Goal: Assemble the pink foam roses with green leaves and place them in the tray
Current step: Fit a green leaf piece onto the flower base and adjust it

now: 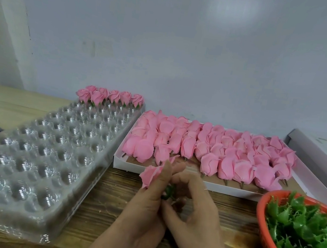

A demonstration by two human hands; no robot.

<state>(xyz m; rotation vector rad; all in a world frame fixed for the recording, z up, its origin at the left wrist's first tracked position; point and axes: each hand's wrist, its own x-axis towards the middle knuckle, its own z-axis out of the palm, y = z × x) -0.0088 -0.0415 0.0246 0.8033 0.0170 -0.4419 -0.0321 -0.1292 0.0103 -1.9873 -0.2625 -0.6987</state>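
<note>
On your left sat the clear tray [33, 158], finished roses [110, 97] lining its far edge. Your left hand [142, 211] pinched a pink rose [150, 174]; your right hand [197, 219] curled its fingers around the green leaf [168, 192] beneath it. Further right, the red basket [263, 232] held leaves.

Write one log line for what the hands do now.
left hand: holds rose | right hand: fits leaf | tray: one row filled

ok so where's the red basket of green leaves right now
In the head view the red plastic basket of green plastic leaves sits on the wooden table at the lower right, just in front of the white cardboard box of pink foam roses.
</note>
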